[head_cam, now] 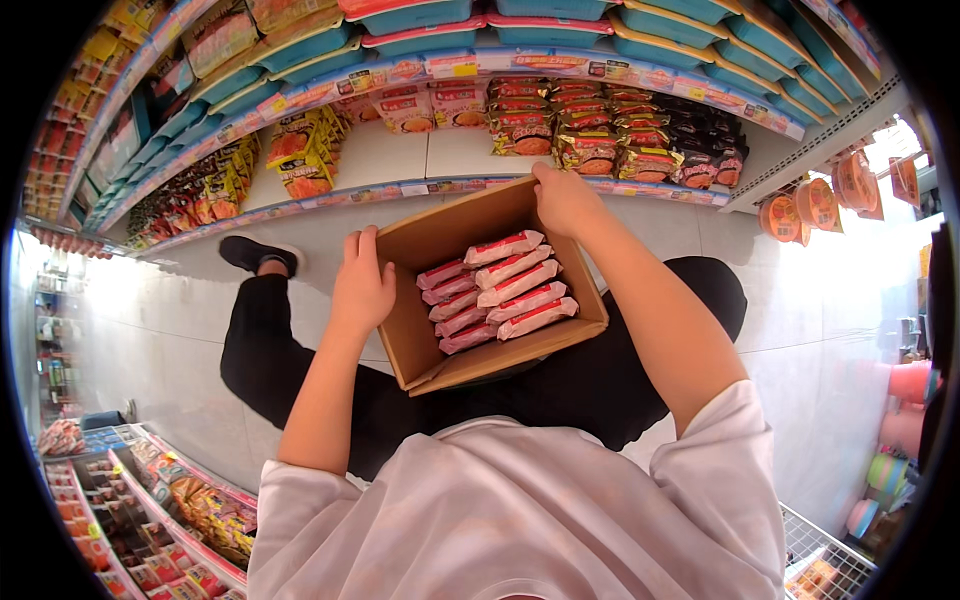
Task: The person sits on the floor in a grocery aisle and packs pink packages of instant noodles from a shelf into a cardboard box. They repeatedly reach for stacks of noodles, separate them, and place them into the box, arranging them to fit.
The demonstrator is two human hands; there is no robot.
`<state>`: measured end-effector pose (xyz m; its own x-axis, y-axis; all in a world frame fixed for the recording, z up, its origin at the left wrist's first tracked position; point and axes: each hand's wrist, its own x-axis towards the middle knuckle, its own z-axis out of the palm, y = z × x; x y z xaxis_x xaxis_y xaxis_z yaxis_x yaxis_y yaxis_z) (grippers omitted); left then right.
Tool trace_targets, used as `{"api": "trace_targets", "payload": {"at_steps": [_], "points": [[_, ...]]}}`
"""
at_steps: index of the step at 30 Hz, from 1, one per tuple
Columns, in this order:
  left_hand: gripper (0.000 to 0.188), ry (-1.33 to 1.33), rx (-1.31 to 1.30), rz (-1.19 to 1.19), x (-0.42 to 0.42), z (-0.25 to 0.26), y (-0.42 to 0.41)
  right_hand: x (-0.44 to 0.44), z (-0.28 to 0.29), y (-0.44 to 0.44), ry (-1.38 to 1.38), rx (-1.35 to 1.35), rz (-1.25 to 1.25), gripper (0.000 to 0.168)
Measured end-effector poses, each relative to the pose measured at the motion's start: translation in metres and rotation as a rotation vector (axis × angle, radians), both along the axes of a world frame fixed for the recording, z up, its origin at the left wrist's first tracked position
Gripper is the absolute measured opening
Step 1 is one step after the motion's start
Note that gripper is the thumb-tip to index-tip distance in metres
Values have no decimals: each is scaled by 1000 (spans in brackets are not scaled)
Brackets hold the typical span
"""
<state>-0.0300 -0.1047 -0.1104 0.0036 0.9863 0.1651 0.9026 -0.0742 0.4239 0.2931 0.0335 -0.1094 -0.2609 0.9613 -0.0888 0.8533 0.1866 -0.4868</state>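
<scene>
An open cardboard box is held tilted over my lap, its mouth facing up toward me. My left hand grips its left wall, with the thumb inside the rim. At the far right corner, my right hand clasps the upper edge. Two stacks of pink-and-white plastic packets lie inside, several in each. Cardboard shows bare around the packets. Beyond the box, on the bottom shelf, similar pink packets stand at the back.
Red-and-gold noodle packs, dark packs and yellow packs share the bottom shelf. Blue-tubbed trays fill the shelf above. Round orange tubs hang at the right. Behind me are another shelf rack and a white wire basket.
</scene>
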Motion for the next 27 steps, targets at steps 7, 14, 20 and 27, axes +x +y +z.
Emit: {"api": "trace_targets", "payload": {"at_steps": [7, 14, 20, 27], "points": [[40, 92, -120, 18, 8, 8, 25, 20, -18, -12, 58, 65, 8, 28], [26, 88, -106, -92, -1, 7, 41, 25, 22, -49, 11, -171, -70, 32], [25, 101, -289, -127, -13, 20, 34, 11, 41, -52, 15, -326, 0, 42], [41, -58, -500, -392, -27, 20, 86, 16, 18, -34, 11, -169, 181, 29]]}}
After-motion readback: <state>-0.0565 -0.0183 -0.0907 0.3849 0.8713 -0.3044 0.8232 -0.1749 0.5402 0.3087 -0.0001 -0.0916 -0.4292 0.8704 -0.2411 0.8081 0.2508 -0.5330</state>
